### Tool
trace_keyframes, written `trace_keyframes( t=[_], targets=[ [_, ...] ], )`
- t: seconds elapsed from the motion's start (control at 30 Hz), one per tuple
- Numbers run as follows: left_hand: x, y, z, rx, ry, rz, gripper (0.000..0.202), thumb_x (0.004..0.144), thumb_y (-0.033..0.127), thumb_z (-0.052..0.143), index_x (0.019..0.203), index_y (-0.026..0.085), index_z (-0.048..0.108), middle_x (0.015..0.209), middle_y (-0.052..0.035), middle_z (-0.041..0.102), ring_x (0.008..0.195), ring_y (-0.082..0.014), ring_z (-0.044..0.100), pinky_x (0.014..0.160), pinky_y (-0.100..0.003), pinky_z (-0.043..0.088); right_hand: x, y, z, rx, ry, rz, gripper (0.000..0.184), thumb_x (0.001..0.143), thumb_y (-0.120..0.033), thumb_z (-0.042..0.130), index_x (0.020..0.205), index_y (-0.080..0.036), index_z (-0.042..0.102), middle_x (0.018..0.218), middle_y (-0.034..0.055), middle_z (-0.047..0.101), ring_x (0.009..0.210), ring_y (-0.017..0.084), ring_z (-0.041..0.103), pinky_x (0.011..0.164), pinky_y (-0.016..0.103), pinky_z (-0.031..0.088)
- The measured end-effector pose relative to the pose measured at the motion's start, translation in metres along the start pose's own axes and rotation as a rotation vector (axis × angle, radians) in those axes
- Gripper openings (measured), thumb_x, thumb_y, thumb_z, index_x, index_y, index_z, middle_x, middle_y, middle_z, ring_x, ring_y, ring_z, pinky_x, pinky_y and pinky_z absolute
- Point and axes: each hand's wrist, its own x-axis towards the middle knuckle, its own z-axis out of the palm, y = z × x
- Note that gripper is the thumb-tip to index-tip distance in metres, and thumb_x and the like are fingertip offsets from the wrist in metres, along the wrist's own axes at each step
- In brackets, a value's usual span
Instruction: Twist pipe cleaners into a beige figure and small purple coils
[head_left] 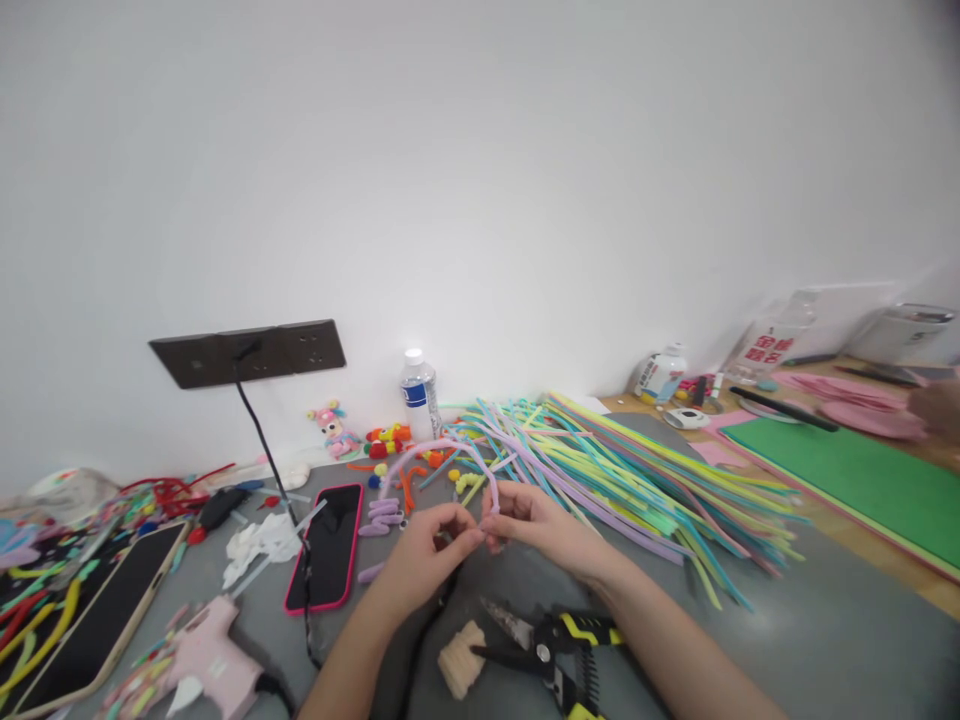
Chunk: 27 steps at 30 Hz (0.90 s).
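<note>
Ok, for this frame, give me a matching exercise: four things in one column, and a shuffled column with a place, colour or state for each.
Things
1. lilac fuzzy stem
2. shears
3. pink-rimmed phone
4. plastic bottle

Descriptions
A. lying flat, with a black cable passing over it
B. standing by the wall, white cap on
C. bent into an arch, one end at the fingers of the right hand
D. black with yellow on the handles, blades apart

Right pairs: 1-C, 2-D, 3-A, 4-B
</note>
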Motion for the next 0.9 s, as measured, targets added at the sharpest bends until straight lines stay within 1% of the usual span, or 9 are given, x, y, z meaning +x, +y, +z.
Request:
trace_keyframes(
  t=[0.13,0.23,0.33,0.43,0.5,0.6,0.77,0.9],
  targets=[
    [0.004,-0.005,0.005,-0.064,0.229,0.017,0.015,0.075,0.031,0.071,0.079,0.016,0.069,0.072,-0.0021,0.067,0.068,-0.0164,0.06,0.056,-0.022,0.041,0.002,0.003,0.001,-0.018,0.152,-0.049,0.031,0.08,-0.045,0.075,0.08,-0.017,0.063,0.068,-0.0005,0.066,0.06,0.012,0.056,0.06,0.025,0.041],
    [0.004,-0.007,0.008,-0.001,0.386,0.13,0.006,0.074,0.024,0.071,0.075,0.018,0.073,0.071,-0.0026,0.072,0.064,-0.0157,0.064,0.053,-0.022,0.042,0.002,0.004,0.003,0.004,0.191,-0.046,0.034,0.078,-0.048,0.076,0.078,-0.016,0.064,0.065,-0.001,0.064,0.059,0.012,0.054,0.058,0.025,0.039],
    [0.002,-0.005,0.01,0.086,0.483,0.277,0.004,0.075,0.02,0.072,0.075,0.02,0.076,0.072,-0.0017,0.076,0.059,-0.0139,0.065,0.051,-0.021,0.043,0.004,0.007,0.008,0.06,0.22,-0.048,0.035,0.075,-0.048,0.079,0.075,-0.017,0.063,0.064,-0.0024,0.06,0.058,0.011,0.05,0.056,0.025,0.035],
    [0.001,-0.003,0.012,0.128,0.562,0.362,0.005,0.075,0.019,0.074,0.076,0.023,0.078,0.072,-0.0007,0.078,0.055,-0.0133,0.065,0.049,-0.021,0.044,0.005,0.008,0.012,0.125,0.235,-0.066,0.037,0.074,-0.048,0.08,0.071,-0.017,0.059,0.064,-0.0029,0.058,0.057,0.01,0.046,0.056,0.025,0.032],
    [0.0,-0.003,0.013,0.138,0.592,0.38,0.006,0.075,0.019,0.075,0.076,0.023,0.079,0.071,-0.0006,0.078,0.054,-0.0139,0.066,0.048,-0.021,0.045,0.005,0.009,0.014,0.158,0.241,-0.065,0.039,0.073,-0.048,0.081,0.071,-0.018,0.057,0.064,-0.003,0.058,0.057,0.01,0.044,0.057,0.025,0.031],
    [0.0,-0.003,0.013,0.135,0.592,0.378,0.006,0.075,0.019,0.076,0.076,0.024,0.08,0.071,-0.0014,0.079,0.055,-0.0156,0.068,0.051,-0.023,0.049,0.006,0.007,0.017,0.184,0.242,-0.055,0.041,0.071,-0.049,0.082,0.069,-0.018,0.055,0.063,-0.0038,0.055,0.057,0.01,0.043,0.057,0.026,0.03],
    [-0.003,-0.001,0.012,0.133,0.576,0.347,0.01,0.076,0.018,0.074,0.076,0.026,0.08,0.075,-0.0023,0.079,0.063,-0.0196,0.071,0.061,-0.028,0.056,0.005,0.005,0.018,0.181,0.231,-0.03,0.042,0.07,-0.051,0.082,0.068,-0.018,0.057,0.061,-0.004,0.052,0.056,0.01,0.041,0.057,0.026,0.029],
    [-0.005,-0.004,0.011,0.177,0.575,0.359,0.012,0.078,0.019,0.073,0.08,0.028,0.08,0.079,-0.0029,0.08,0.069,-0.0221,0.073,0.068,-0.032,0.057,0.005,0.007,0.017,0.146,0.245,-0.028,0.042,0.07,-0.052,0.081,0.067,-0.018,0.058,0.06,-0.0035,0.053,0.057,0.011,0.041,0.058,0.026,0.03]
  ],
)
